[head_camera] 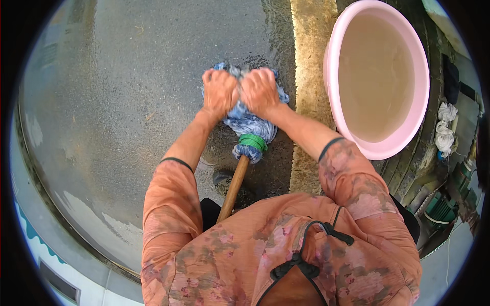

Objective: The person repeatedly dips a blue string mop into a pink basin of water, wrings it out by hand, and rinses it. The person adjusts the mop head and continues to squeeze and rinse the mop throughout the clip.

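A mop head of blue and white cloth strips (249, 124) hangs in front of me, bound with green cord (253, 141) to a wooden handle (234, 187) that runs back under my body. My left hand (220, 90) is closed on the left side of the cloth strips. Beside it, my right hand (260, 90) grips the right side of the same strips. Both fists nearly touch, knuckles up, and look slightly blurred. The fingertips and the cloth inside the fists are hidden.
A large pink plastic basin (332, 76) of cloudy brown water stands at the right, by a pale concrete strip (312, 76). Wet dark pavement (153, 76) spreads to the left. At far right are white bundles (445, 132) and a green motor (440, 208). A dark shoe (223, 178) shows beside the handle.
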### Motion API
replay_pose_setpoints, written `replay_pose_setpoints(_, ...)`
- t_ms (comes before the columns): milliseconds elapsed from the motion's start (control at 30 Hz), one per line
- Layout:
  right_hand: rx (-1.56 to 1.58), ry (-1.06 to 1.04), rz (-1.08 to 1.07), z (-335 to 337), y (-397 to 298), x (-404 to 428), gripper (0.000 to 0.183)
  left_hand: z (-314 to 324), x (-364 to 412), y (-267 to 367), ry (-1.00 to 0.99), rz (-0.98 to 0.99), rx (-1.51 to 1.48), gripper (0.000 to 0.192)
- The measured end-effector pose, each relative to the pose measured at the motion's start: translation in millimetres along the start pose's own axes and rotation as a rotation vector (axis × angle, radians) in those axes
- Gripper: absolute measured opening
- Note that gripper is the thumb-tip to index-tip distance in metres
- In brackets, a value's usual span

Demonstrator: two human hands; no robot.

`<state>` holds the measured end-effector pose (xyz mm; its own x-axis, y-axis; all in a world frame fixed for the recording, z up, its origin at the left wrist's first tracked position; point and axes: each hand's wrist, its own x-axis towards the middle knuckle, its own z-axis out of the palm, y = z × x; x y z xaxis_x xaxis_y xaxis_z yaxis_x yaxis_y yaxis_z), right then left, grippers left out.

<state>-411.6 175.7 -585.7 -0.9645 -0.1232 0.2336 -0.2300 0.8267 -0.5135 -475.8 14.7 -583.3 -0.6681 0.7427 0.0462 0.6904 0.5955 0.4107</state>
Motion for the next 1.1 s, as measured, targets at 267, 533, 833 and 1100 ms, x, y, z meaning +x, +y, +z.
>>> replay_pose_setpoints(267,0.084,-0.074,0.047,-27,-16,-45,0.025,-4,-40,61,0.179,-0.213,-0.246,0.023)
replay_pose_setpoints(533,-0.167,-0.06,-0.027,8,22,54,0.018,9,26,-3,0.09,-0.209,0.08,0.019)
replay_pose_setpoints(833,0.155,-0.048,-0.071,-29,-31,-86,0.027,1,-75,64,0.164,0.022,-0.125,0.022)
replay_pose_setpoints(1100,-0.038,-0.033,0.153,0,1,8,0.023,17,1,11,0.189,-0.256,0.057,0.023)
